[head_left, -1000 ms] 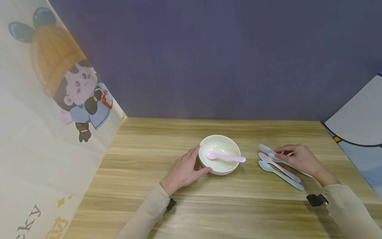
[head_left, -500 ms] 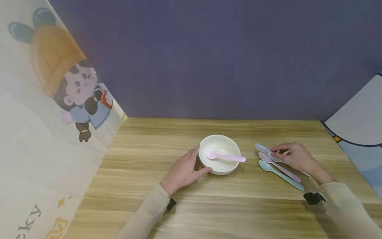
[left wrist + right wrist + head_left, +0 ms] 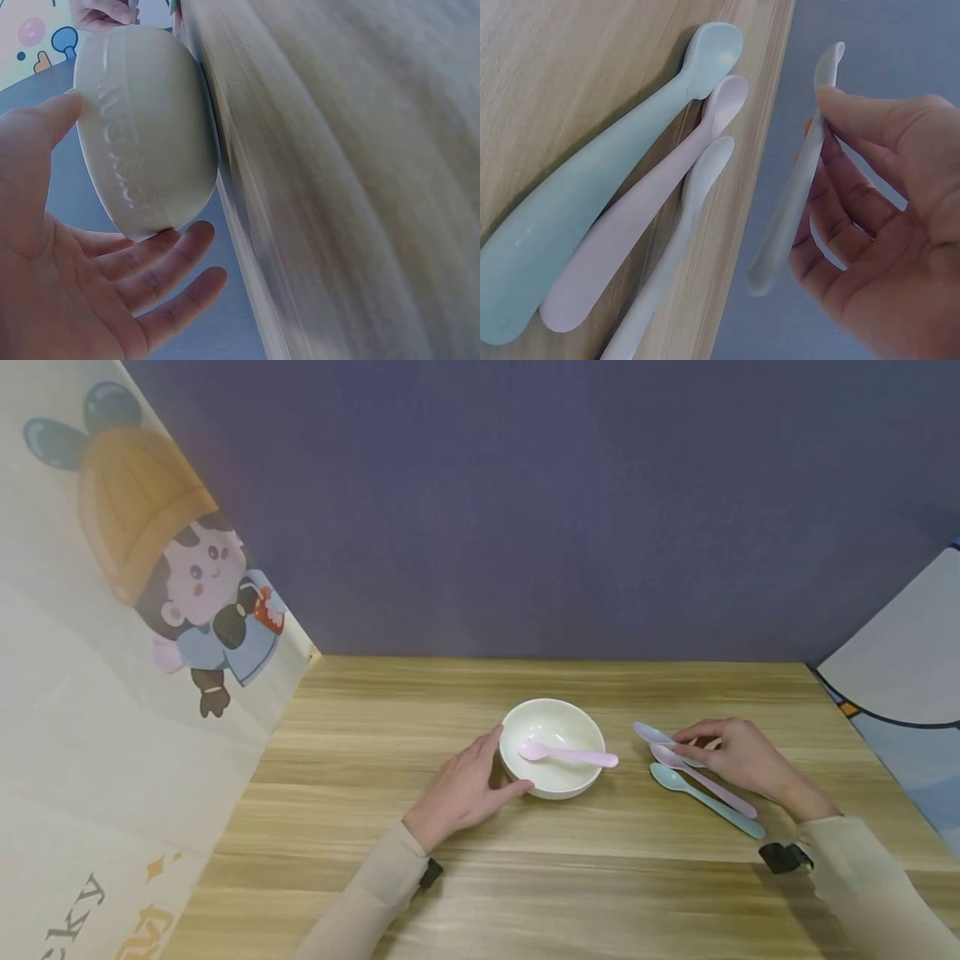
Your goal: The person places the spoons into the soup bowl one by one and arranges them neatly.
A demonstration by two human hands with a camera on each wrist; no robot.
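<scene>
My left hand (image 3: pixel 459 789) holds the near left side of a white bowl (image 3: pixel 551 782), thumb and fingers spread on its wall; the left wrist view shows the fingers against the bowl (image 3: pixel 161 127). A pink spoon (image 3: pixel 577 757) lies across the bowl, its handle over the right rim. My right hand (image 3: pixel 750 760) pinches a pale lavender spoon (image 3: pixel 651 732) near its head between thumb and fingers; in the right wrist view this spoon (image 3: pixel 791 199) is lifted off the table. Beneath and beside that hand lie a white spoon (image 3: pixel 705 176), a pink spoon (image 3: pixel 716 789) and a mint spoon (image 3: pixel 708 803).
The wooden table (image 3: pixel 360 777) meets a dark blue panel (image 3: pixel 555 510) at its back edge. On the left stands a pale wall with a cartoon figure (image 3: pixel 202 568); another printed panel (image 3: pixel 900 652) borders the right side.
My right hand has moved slightly left with the lavender spoon, which now extends farther left past the other spoons. The left hand and the bowl have stayed in place.
</scene>
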